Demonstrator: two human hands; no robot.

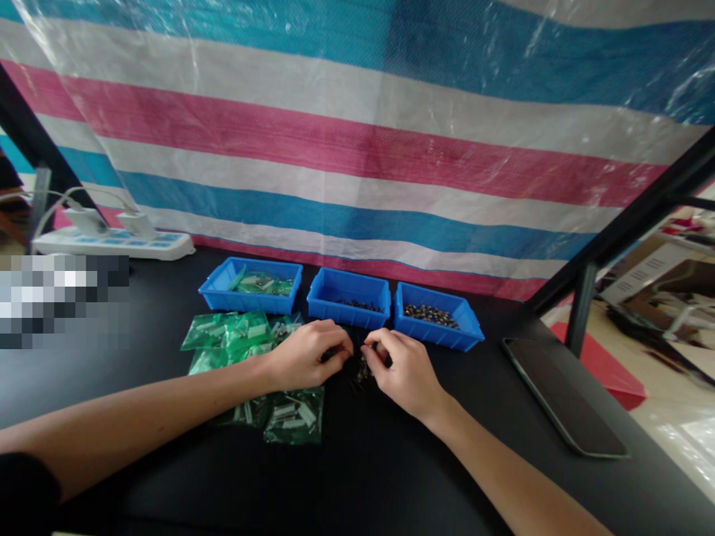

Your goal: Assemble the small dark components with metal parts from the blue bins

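place: small assembly workshop | evidence: blue parts bins, bagged components, tarp backdrop, black workbench

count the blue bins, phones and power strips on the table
blue bins: 3
phones: 1
power strips: 1
total: 5

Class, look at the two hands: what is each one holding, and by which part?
Both the left hand and right hand pinch at a pile of small dark parts; which piece, and where it is gripped, cannot be told.
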